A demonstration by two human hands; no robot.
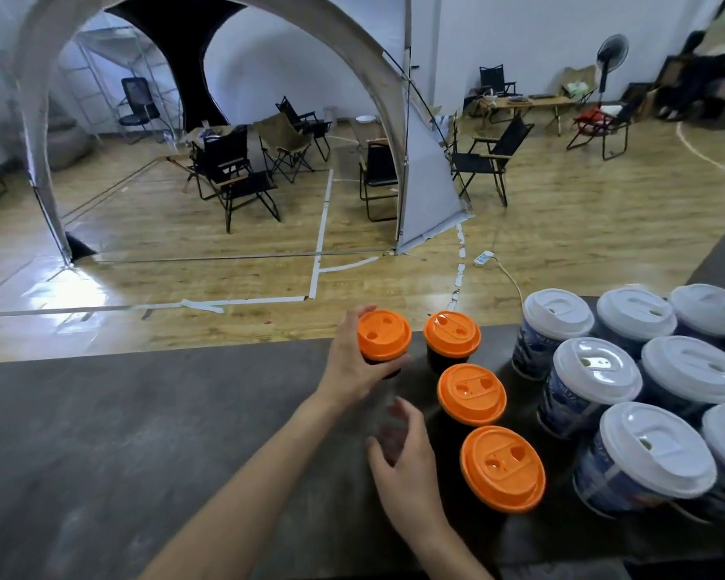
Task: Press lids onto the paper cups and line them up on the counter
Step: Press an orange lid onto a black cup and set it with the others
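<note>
A: Left hand (354, 362)?

B: Wrapped round the side of a dark cup with an orange lid (384, 334), thumb on the near side, fingers curled behind it. The cup stands at the far edge of the counter (143, 433), at the left end of the orange-lidded group.

A: Right hand (407, 466)?

B: Open, fingers loosely spread and a bit blurred, holding nothing. It hangs over the counter nearer the body than the held cup, just left of the orange row.

A: Other orange ones?

B: Three. The second orange-lidded cup (452, 334) stands just right of the held one, apart from it. The third orange-lidded cup (471, 393) and the fourth orange-lidded cup (502, 468) run back toward the person in a slanting line, all upright, lids on.

A: And to the right?

B: A cluster of white-lidded cups (597, 370), taller, with blue printed sides, packed close together, some touching. Nearest one is well clear of either hand.

A: Beyond the counter?

B: Wood floor with folding chairs (231, 177) and a tent arch (352, 39).
</note>
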